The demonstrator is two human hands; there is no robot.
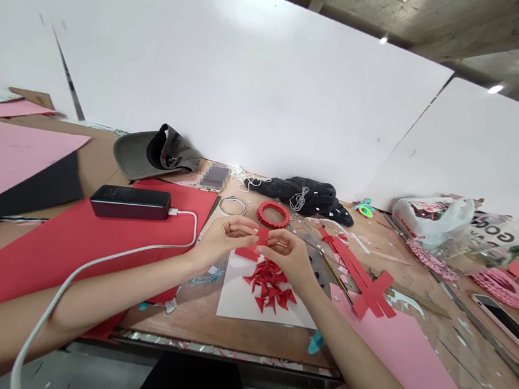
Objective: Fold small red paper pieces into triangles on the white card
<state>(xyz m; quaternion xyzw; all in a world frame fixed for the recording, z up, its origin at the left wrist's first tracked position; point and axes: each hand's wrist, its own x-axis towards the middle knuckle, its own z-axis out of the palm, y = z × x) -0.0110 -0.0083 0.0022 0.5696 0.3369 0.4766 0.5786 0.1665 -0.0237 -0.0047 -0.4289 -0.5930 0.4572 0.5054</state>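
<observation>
1. Left hand (pixel 224 239): pinching a small red paper piece (pixel 262 236) between its fingertips.
2. Right hand (pixel 286 254): pinching the same piece from 3 o'clock.
3. Red paper triangles (pixel 269 287): lying heaped at 6 o'clock on a white sheet (pixel 234 299).
4. Red paper ring (pixel 273 214): resting at 12 o'clock.

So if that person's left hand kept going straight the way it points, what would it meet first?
The left hand would meet the small piece of red paper at its fingertips, and right behind that the right hand, though depth is unclear.
</observation>
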